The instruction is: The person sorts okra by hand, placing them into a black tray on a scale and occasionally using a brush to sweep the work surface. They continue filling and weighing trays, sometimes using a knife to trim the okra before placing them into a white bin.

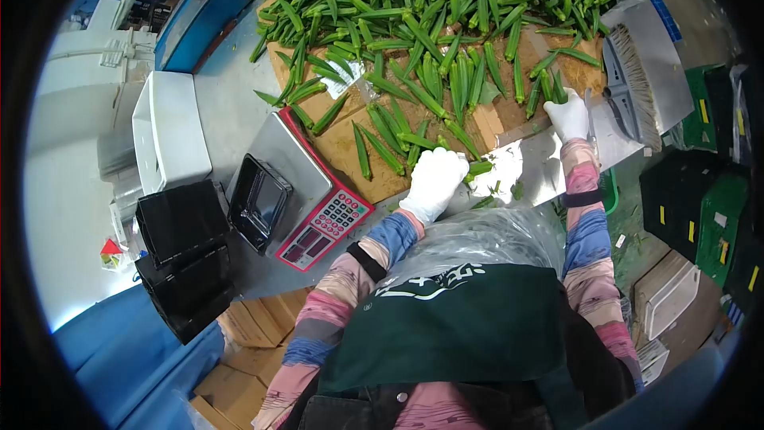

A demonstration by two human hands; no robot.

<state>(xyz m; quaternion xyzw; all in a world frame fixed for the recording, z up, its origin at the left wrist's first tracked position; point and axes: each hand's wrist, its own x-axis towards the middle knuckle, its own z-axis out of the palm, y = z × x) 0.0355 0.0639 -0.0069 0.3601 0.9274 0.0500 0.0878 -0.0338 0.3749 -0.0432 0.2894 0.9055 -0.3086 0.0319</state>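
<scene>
A heap of green okra [446,12] covers the far side of the table, with loose pods spread on brown cardboard [342,143] closer to me. My left hand [436,181], in a white glove, is closed at the cardboard's near edge. An okra pod [480,168] pokes out beside its fingers, which seem wrapped around it. Further right, my right hand [568,117], also gloved in white, has its fingers pinched at an okra pod [559,94] by the cardboard's right edge. The glove partly hides that pod.
A red-framed scale [326,223] bears a black tray [261,201] on my left. Beyond it are stacked black trays [183,227] and a white bin [171,131]. A brush [630,87] lies at the right edge. Green crates [700,199] stand on the right.
</scene>
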